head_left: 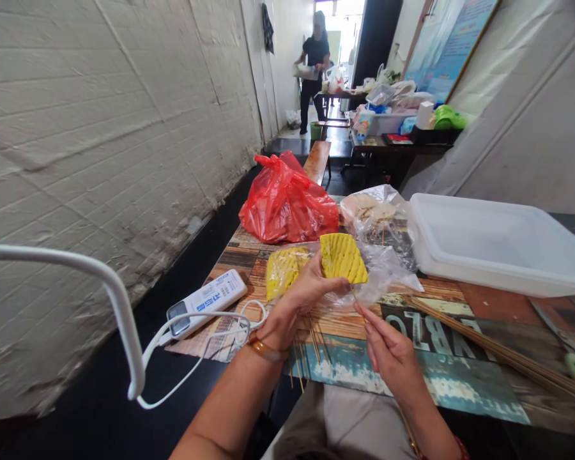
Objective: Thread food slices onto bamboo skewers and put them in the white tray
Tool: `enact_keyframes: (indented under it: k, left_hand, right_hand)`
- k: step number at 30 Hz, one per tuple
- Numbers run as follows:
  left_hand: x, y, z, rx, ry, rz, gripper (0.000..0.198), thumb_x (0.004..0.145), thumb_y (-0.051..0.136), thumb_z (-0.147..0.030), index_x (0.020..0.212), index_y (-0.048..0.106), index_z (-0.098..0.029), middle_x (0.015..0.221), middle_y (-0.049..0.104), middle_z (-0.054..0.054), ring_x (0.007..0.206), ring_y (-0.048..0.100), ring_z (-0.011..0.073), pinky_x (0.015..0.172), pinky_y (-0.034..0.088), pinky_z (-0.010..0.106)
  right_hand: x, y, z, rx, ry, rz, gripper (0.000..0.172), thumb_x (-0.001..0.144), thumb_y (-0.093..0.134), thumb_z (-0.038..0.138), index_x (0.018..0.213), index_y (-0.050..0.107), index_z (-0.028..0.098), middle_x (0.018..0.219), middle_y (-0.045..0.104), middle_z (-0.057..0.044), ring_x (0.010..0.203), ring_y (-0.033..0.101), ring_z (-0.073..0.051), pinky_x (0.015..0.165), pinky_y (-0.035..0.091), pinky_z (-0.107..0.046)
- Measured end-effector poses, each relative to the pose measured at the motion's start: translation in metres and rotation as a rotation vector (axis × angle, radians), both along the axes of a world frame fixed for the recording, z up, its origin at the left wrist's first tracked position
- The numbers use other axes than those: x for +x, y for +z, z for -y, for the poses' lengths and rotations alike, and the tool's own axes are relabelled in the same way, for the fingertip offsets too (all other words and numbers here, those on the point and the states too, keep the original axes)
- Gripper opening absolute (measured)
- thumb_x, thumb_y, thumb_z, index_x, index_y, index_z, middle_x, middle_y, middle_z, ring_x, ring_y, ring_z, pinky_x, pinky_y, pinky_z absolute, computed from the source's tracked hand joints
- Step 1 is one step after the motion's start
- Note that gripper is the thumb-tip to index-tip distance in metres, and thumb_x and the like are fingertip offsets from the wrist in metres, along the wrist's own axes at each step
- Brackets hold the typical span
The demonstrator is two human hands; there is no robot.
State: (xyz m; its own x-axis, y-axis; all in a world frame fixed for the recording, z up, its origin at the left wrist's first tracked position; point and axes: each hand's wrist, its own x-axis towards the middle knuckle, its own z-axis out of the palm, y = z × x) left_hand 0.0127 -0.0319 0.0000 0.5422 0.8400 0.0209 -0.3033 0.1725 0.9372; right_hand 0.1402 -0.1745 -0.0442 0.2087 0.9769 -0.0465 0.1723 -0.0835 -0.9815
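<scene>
Work on one yellow piece (pixel 344 257) is looking partly done: we are holding it up over the table (pixel 483 391) with our left hand (pixel 311 283), which is pinching its lower left side, while our right hand (pixel 388 344) is pinching a thin stick (pixel 355 296) at its lower edge, though how deep it is going we cannot tell. Another yellow piece (pixel 282 269) is lying under clear plastic (pixel 393 267) just beside, several sticks (pixel 313 338) are showing beside our left wrist (pixel 271 338), perhaps from finished pieces, and a bundle (pixel 489 345) is lying at right, so more is probably remaining.
</scene>
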Motion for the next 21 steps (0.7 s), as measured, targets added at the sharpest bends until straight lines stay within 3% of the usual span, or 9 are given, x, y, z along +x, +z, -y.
enact_keyframes:
  k: [17, 21]
  left_hand:
    - [0.0003, -0.0017, 0.0002, 0.077, -0.004, -0.102, 0.056, 0.055, 0.079, -0.016, 0.107, 0.056, -0.019, 0.103, 0.065, 0.006, 0.091, 0.061, 0.0201, 0.08, 0.048, 0.03]
    - [0.0015, -0.0031, 0.0006, 0.035, -0.024, -0.047, 0.051, 0.058, 0.078, -0.018, 0.106, 0.058, -0.018, 0.101, 0.065, 0.006, 0.088, 0.062, 0.0194, 0.078, 0.048, 0.029]
  right_hand:
    - [-0.0011, -0.0012, -0.001, -0.031, -0.009, -0.017, 0.055, 0.089, 0.041, 0.049, 0.132, 0.053, 0.016, 0.044, 0.039, 0.006, 0.038, 0.035, -0.012, 0.038, 0.033, -0.022]
    - [-0.0015, -0.0027, -0.0008, -0.016, -0.019, -0.051, 0.052, 0.09, 0.043, 0.045, 0.132, 0.052, 0.016, 0.045, 0.039, 0.006, 0.038, 0.036, -0.011, 0.038, 0.034, -0.022]
